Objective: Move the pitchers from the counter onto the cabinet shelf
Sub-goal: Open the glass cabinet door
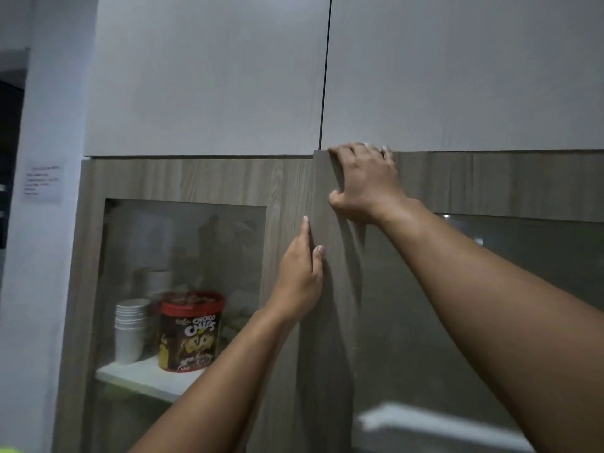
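A wood-grain cabinet with two glass-paned doors fills the view. My right hand grips the top left corner of the right door, fingers curled over its upper edge. My left hand has straight fingers laid against the seam between the right door and the left door. The right door's edge stands slightly proud of the left one. A white shelf shows behind the left glass. No pitcher or counter is in view.
On the shelf behind the left glass stand a stack of white paper cups and a red-lidded Choco Chips tub. Plain pale upper cabinet doors sit above. A white wall with a paper notice is at left.
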